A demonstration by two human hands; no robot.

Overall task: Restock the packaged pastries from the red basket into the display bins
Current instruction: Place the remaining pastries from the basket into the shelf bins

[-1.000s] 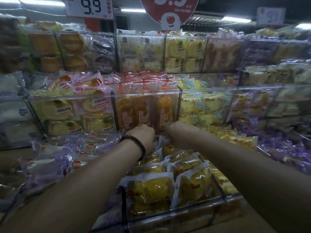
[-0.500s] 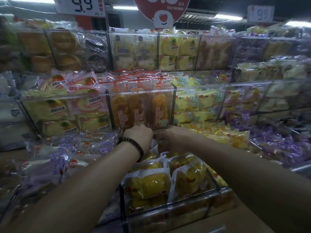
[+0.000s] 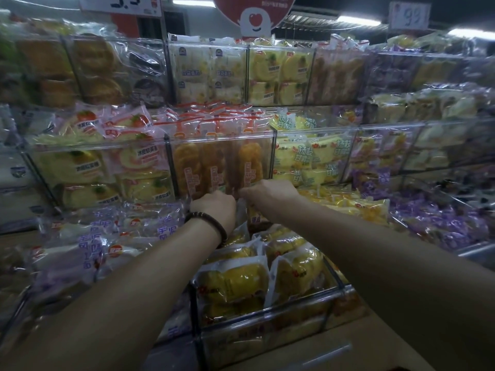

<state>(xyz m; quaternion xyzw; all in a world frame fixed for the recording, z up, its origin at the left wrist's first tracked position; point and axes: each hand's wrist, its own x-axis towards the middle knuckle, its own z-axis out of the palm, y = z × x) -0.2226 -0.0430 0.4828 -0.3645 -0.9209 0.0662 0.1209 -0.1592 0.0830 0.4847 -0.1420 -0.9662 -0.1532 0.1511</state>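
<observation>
DESK: Both hands sit closer together than a second ago, and a shade higher against the clear front of the orange-pastry bin [image 3: 219, 138]. Correct?

STRINGER: Correct. Reading left to right, purple-lettered packs [image 3: 93, 236] lie left of the left forearm. The left hand [image 3: 214, 208], bead bracelet [image 3: 207, 223] at the wrist, is balled up with its fingers tucked out of sight. An upright packet [image 3: 254, 219] stands in the narrow gap between the hands. The right hand [image 3: 270, 191] reaches in, its fingers bunched toward the left hand, at the foot of that bin front.

DESK: Are they holding the packet?

STRINGER: Cannot tell for either hand, because the fingers are hidden or blurred. The wrapper's top glints right between them, so a two-handed hold looks likely but is not confirmed.

DESK: What does it mean for the restock?

STRINGER: My reading is that one pastry is being seated at the far end of the yellow-pastry bin [image 3: 267, 328] under the wrists. That bin already looks nearly full. Loose yellow packs [image 3: 361, 207] heap up right of the right forearm. The red basket is out of view.
</observation>
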